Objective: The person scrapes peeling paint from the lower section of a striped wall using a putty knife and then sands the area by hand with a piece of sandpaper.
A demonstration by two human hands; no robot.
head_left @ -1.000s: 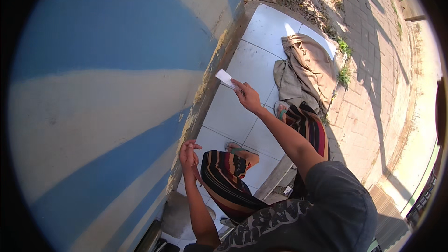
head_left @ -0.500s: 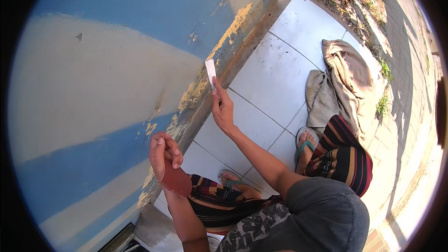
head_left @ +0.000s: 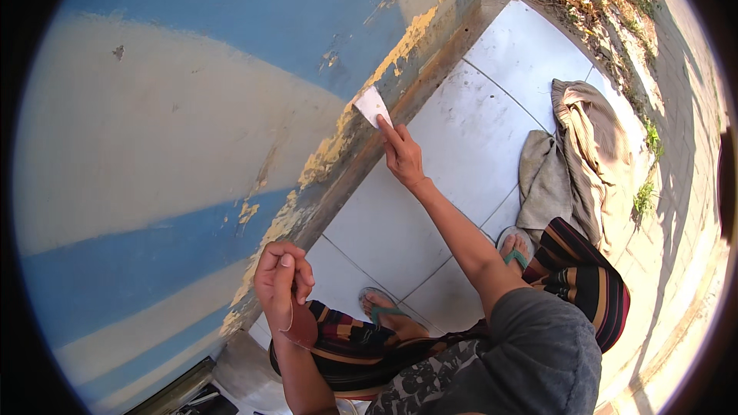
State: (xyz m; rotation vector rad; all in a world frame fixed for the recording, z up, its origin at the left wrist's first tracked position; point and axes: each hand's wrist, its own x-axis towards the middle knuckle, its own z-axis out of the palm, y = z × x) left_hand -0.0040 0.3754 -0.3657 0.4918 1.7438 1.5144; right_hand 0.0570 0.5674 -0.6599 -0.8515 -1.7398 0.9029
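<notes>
Close in, the left hand [head_left: 284,277] curls, holding a reddish-brown sheet [head_left: 302,326]. Past it, the right hand [head_left: 404,157] pinches a white scraper [head_left: 373,105], its edge at the flaking paint [head_left: 329,157] low on the wall [head_left: 177,131]. I'd say scraping is the step in hand, and the next move calls for a flat, steady push along that band. Farther off, a tan cloth [head_left: 590,127] lies crumpled on the tiles [head_left: 461,146]

Crumpled beige cloth [head_left: 590,142] on white tiles [head_left: 469,134]
</notes>
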